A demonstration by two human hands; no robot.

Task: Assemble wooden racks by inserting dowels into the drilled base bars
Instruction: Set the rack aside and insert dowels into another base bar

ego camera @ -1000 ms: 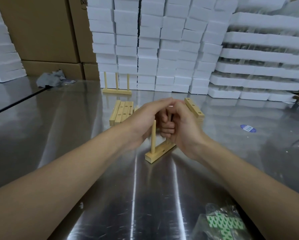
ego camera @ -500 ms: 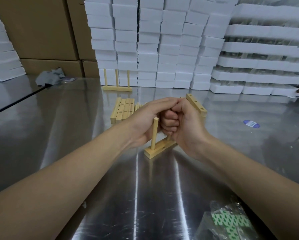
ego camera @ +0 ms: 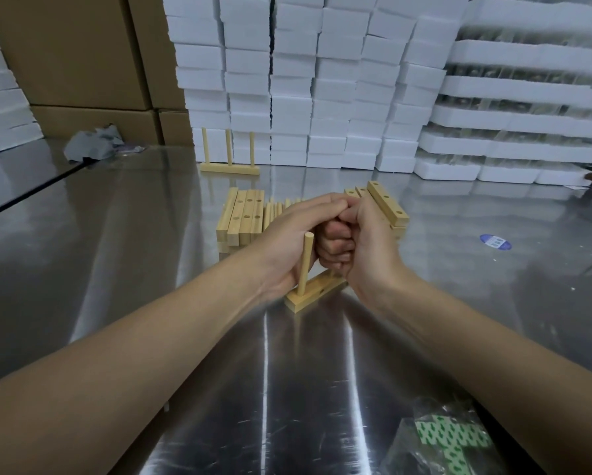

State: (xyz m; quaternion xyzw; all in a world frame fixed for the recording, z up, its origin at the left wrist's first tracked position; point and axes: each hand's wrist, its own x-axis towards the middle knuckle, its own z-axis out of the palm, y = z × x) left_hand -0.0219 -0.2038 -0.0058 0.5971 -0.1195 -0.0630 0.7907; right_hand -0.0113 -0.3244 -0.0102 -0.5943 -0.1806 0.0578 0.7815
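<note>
A wooden base bar (ego camera: 316, 291) lies on the steel table (ego camera: 150, 269), with one dowel (ego camera: 304, 265) standing upright in its near end. My right hand (ego camera: 366, 241) is a fist just above the bar's middle, apparently round a second dowel that is hidden inside it. The fingers of my left hand (ego camera: 287, 241) lie across the top of that fist, its palm behind the standing dowel. A finished rack (ego camera: 229, 166) with three dowels stands at the back.
Drilled bars are stacked on the left (ego camera: 243, 217) and right (ego camera: 387, 202) behind my hands, with loose dowels (ego camera: 277, 209) between. White foam boxes (ego camera: 322, 80) wall off the back. A plastic bag of green-printed sheets (ego camera: 452, 437) lies near right, a grey rag (ego camera: 95, 144) far left.
My hands stay clasped over the bar and have sunk slightly toward it. The standing dowel and bar have not moved.
</note>
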